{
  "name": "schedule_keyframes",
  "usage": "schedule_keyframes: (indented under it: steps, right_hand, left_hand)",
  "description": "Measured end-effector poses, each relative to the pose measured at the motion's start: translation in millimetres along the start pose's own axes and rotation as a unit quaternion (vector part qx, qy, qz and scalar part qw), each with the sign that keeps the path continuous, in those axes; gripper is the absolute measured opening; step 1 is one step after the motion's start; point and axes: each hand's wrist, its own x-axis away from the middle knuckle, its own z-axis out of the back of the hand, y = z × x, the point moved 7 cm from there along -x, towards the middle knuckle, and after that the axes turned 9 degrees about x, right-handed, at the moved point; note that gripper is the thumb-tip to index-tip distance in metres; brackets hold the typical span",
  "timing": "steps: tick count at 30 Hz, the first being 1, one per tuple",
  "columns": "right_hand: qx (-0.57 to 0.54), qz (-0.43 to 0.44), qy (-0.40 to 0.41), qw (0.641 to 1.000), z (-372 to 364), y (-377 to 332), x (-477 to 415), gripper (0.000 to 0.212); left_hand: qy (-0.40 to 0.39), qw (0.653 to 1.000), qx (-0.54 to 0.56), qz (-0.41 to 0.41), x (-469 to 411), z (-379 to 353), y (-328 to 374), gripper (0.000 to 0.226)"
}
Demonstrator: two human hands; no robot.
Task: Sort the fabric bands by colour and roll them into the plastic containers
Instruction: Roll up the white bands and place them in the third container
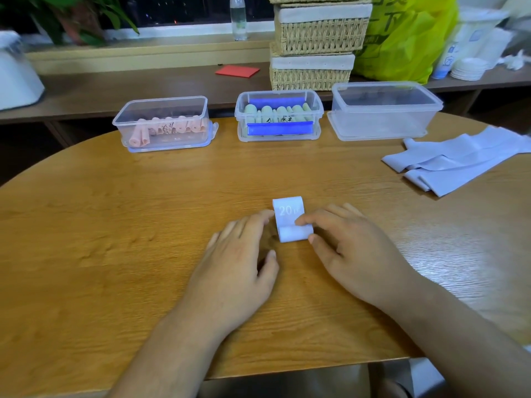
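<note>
A pale lilac fabric band (pixel 291 219), mostly rolled with a short printed tail lying flat, sits at the middle of the wooden table (pixel 143 225). My right hand (pixel 350 251) pinches the roll between forefinger and thumb. My left hand (pixel 238 262) rests beside it, its forefinger touching the roll's left end. Several flat lilac bands (pixel 457 159) lie at the right. At the back stand three clear plastic containers: the left container (pixel 163 123) holds pink rolls, the middle container (pixel 278 116) holds green rolls, and the right container (pixel 385 110) holds nothing visible.
Stacked wicker baskets (pixel 316 44), a yellow-green bag (pixel 408 35), a water bottle (pixel 238 18), a red card (pixel 237 71) and white cups (pixel 471 67) sit on the shelf behind the table. A white object (pixel 15 73) stands at the far left.
</note>
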Motion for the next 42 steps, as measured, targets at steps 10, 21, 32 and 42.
schedule_keyframes:
  steps: [10, 21, 32, 42]
  right_hand:
    - [0.032, -0.005, 0.002, 0.999, -3, -3, 0, 0.037]
    - [0.045, 0.052, 0.035, 0.997, 7, -20, 3, 0.031]
    - [0.088, 0.035, 0.001, 0.996, -3, -15, -4, 0.042]
    - [0.114, 0.003, -0.044, 0.993, -10, -9, -43, 0.044]
  left_hand:
    - [-0.018, 0.999, -0.011, -0.032, 1, 1, 7, 0.05]
    - [-0.028, 0.999, -0.041, -0.016, -4, -5, 1, 0.062]
    - [-0.007, 1.0, -0.023, -0.002, -4, -5, -2, 0.068]
    - [0.0, 1.0, 0.004, -0.007, -5, -3, -3, 0.072]
